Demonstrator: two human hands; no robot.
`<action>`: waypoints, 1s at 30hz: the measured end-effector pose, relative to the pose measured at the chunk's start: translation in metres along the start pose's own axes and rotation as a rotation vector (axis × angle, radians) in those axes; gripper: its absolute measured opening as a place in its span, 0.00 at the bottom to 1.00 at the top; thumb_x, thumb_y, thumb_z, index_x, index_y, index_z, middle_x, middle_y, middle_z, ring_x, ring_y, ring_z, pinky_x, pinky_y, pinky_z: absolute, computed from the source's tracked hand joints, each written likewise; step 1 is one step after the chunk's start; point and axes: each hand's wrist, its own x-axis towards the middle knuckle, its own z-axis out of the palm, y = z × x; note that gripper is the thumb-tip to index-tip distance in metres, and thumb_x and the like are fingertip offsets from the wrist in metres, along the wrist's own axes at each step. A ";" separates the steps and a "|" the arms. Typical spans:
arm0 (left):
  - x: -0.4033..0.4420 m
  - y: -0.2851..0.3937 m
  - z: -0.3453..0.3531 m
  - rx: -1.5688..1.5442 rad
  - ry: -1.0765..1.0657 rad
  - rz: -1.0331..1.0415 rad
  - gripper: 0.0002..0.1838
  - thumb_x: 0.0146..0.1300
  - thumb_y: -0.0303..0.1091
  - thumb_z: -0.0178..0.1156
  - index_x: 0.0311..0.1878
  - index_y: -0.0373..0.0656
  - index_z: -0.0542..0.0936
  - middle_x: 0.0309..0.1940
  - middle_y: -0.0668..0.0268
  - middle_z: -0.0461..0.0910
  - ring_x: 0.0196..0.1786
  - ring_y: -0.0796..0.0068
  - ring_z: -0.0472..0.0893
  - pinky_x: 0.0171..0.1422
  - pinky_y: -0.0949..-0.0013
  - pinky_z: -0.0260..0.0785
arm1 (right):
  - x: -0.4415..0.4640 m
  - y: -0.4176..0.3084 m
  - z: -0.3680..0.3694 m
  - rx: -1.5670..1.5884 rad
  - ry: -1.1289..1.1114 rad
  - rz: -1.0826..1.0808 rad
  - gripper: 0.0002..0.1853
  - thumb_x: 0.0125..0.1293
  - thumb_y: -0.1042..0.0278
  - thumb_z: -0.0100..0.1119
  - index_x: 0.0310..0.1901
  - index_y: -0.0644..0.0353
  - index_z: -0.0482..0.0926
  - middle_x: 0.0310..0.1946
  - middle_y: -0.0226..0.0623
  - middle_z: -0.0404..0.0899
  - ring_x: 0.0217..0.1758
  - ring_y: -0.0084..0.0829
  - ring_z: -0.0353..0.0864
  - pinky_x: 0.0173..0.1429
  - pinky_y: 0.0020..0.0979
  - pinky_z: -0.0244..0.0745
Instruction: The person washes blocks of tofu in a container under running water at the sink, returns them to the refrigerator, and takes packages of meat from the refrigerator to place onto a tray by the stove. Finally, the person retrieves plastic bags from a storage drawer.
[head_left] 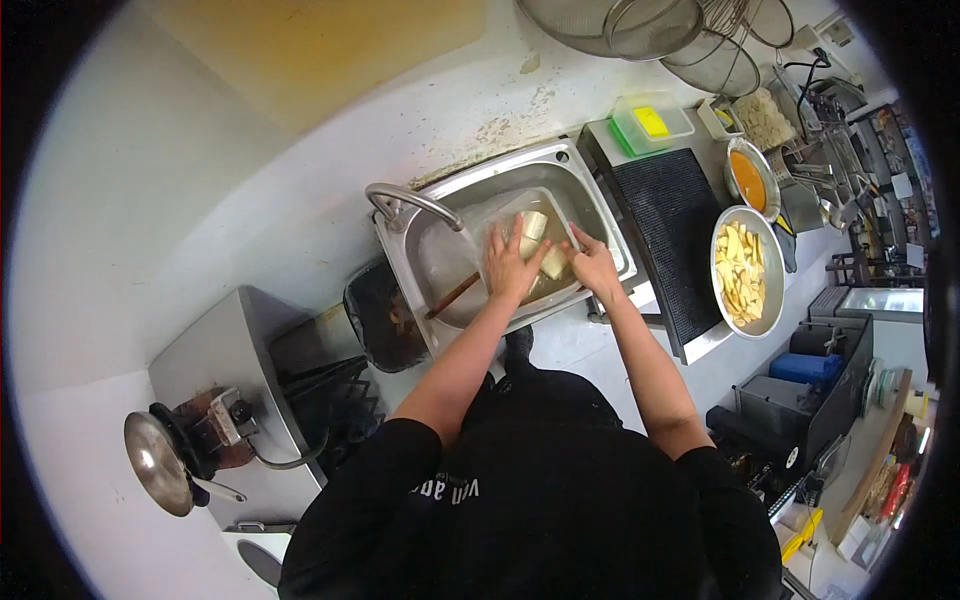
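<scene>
A clear plastic tub (498, 207) with cloudy water in it stands inside the steel sink (405, 263). Thick, pale peeled vegetable chunks (534, 226) lie in the tub; their exact kind is not clear. My left hand (510, 267) rests over the left side of the tub, fingers spread and touching the chunks. At the tub's right rim is my right hand (594, 266), its thumb on the inner side by another pale chunk (554, 262) and its fingers partly hidden around the edge. A brown stick-like handle (452, 297) leans in the sink, left of my left hand.
A curved faucet (415, 199) reaches over the sink's left part. Right of the sink, a black ribbed mat (668, 230) covers a counter, with a bowl of sliced pale pieces (741, 275) beside it. A dark bin (385, 320) stands left; a pan (158, 465) sits on a burner.
</scene>
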 end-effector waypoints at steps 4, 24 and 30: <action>-0.002 0.003 0.011 -0.057 -0.021 -0.040 0.40 0.57 0.64 0.54 0.70 0.60 0.58 0.66 0.44 0.56 0.68 0.40 0.56 0.70 0.50 0.51 | -0.008 -0.025 -0.007 -0.156 0.027 0.006 0.28 0.58 0.52 0.54 0.62 0.45 0.70 0.32 0.52 0.82 0.39 0.47 0.82 0.47 0.40 0.75; -0.002 -0.003 0.016 -0.360 0.140 -0.111 0.36 0.64 0.53 0.50 0.71 0.48 0.54 0.70 0.51 0.49 0.72 0.50 0.49 0.73 0.49 0.42 | -0.023 -0.088 0.012 -0.640 -0.029 -0.244 0.33 0.59 0.51 0.53 0.65 0.55 0.64 0.42 0.55 0.79 0.45 0.50 0.80 0.51 0.40 0.74; 0.010 -0.023 -0.049 0.158 -0.106 -0.058 0.35 0.60 0.56 0.53 0.67 0.47 0.63 0.68 0.48 0.55 0.70 0.47 0.56 0.71 0.45 0.45 | 0.010 0.042 0.042 0.576 -0.201 0.067 0.27 0.66 0.63 0.54 0.65 0.60 0.64 0.57 0.40 0.72 0.60 0.28 0.66 0.63 0.27 0.57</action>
